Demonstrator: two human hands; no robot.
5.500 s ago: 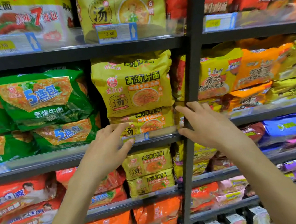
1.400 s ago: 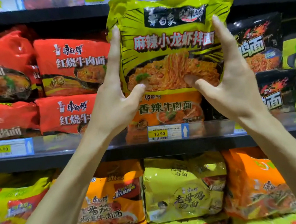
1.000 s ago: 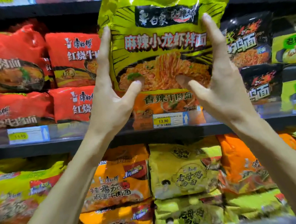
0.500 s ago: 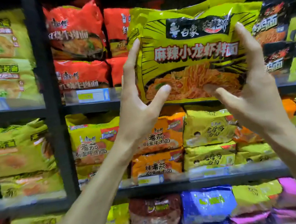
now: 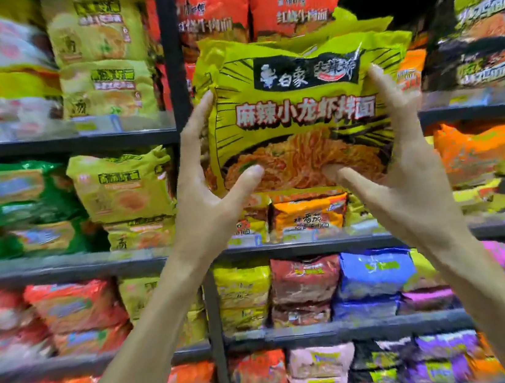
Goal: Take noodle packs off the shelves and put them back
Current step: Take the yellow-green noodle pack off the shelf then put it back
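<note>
- While the edges of the view are blurred, the shelves [image 5: 61, 142] fill it: dark boards in several tiers, split by an upright post [image 5: 172, 41] and stocked throughout with noodle bags.
- Among the stock, red bags [image 5: 284, 4] sit on the top tier behind the held pack, with black bags [image 5: 478, 17] to their right. Pale yellow bags [image 5: 121, 183] and green bags [image 5: 5, 204] lie left of the post. An orange bag [image 5: 308, 213] stands on the tier under the pack, and a blue bag [image 5: 374, 271] is lower down.
- The pack [image 5: 302, 88] is lime-yellow with a black label and a picture of noodles. It is off the shelf, held upright in the air in front of the upper tiers, just right of the post.
- The left hand [image 5: 207, 197] grips its left edge and the right hand [image 5: 410, 183] grips its right edge.
- On each hand the fingers [image 5: 199, 114] run up the side of the pack, and the thumbs [image 5: 249, 175] press its front near the bottom, so both hands pinch it.
</note>
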